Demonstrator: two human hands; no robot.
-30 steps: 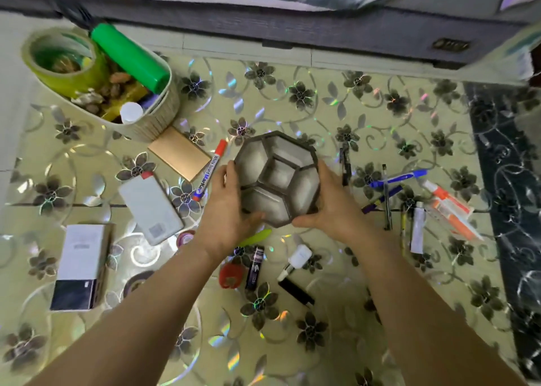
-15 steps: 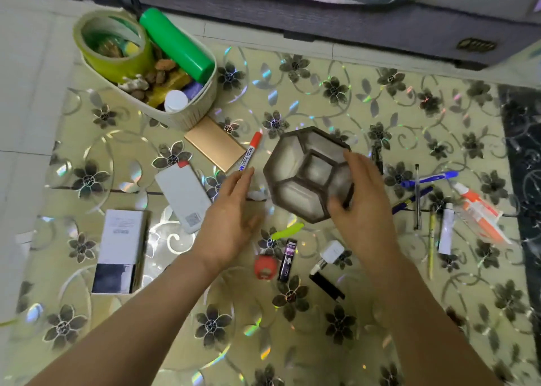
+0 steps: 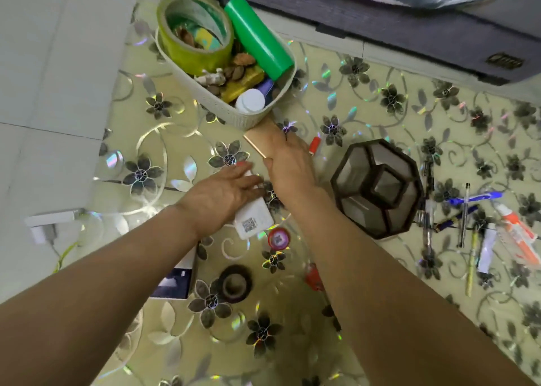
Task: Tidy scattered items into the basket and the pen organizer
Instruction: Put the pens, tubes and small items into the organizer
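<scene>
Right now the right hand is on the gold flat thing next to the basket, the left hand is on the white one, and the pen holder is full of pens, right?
Not quite. The head view shows the pen holder with empty compartments; the pens lie on the mat to its right. The rest holds: the right hand is on the gold flat thing beside the basket, and the left hand is on the white one.
</scene>
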